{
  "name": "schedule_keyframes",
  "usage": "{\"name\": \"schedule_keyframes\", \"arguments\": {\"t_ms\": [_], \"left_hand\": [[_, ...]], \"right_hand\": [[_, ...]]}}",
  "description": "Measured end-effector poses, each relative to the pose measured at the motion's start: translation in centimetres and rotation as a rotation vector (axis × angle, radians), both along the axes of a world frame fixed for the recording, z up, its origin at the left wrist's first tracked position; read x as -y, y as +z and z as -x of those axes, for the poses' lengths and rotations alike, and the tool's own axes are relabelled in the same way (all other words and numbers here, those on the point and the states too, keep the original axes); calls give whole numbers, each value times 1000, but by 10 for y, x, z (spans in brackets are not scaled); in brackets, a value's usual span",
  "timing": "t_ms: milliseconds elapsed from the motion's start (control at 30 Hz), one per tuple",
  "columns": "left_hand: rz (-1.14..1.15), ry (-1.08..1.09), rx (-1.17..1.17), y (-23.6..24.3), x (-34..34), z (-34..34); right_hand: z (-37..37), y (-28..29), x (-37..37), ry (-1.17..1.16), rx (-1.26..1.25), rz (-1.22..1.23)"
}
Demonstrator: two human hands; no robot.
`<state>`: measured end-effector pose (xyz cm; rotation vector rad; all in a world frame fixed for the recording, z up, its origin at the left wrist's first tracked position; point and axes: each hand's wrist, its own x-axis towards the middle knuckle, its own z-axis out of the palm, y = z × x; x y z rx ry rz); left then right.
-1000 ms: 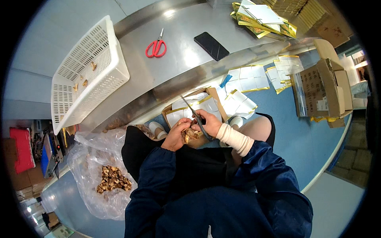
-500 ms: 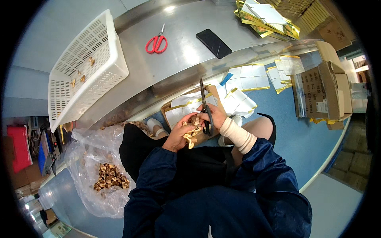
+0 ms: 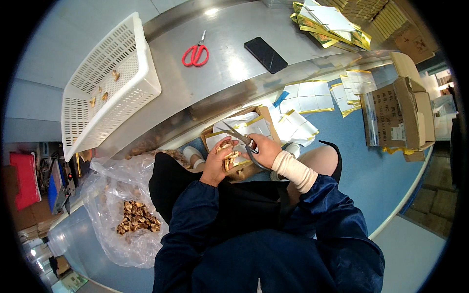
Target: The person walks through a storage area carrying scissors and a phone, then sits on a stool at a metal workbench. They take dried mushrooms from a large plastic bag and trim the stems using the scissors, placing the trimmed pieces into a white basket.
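My left hand (image 3: 213, 166) is closed around several pieces of dried brown mushroom (image 3: 227, 153), held over my lap. Just right of it, my right hand (image 3: 265, 150) grips dark-handled scissors (image 3: 237, 133), their blades pointing up and left, slightly apart. Beneath both hands, between my feet, an open cardboard box (image 3: 268, 121) holds white packets with yellow edges. A clear plastic bag (image 3: 110, 244) with a heap of dried mushroom pieces (image 3: 138, 218) lies by my left side.
The steel counter (image 3: 176, 83) carries a white basket (image 3: 78, 129) with a few pieces inside, red scissors (image 3: 195, 54), a black phone (image 3: 266, 54) and stacked flat pouches (image 3: 330, 27). A cardboard carton (image 3: 393, 112) and loose packets (image 3: 308, 95) are at the right.
The scissors in my right hand have swung from nearly upright to pointing up-left. My left hand has turned slightly with the mushroom pieces, which sit closer in the fingers.
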<state>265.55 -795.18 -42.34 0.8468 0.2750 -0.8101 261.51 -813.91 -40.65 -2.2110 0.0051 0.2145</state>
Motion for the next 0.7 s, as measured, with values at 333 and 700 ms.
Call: {"name": "schedule_keyframes", "arguments": {"t_ms": [333,700], "left_hand": [[-249,119,105,-10,3,-1],[-553,-65,157,-32,9,18]], "right_hand": [[13,-12,-9,97,18,142],[29,-49,-24,142,-261,150]]}}
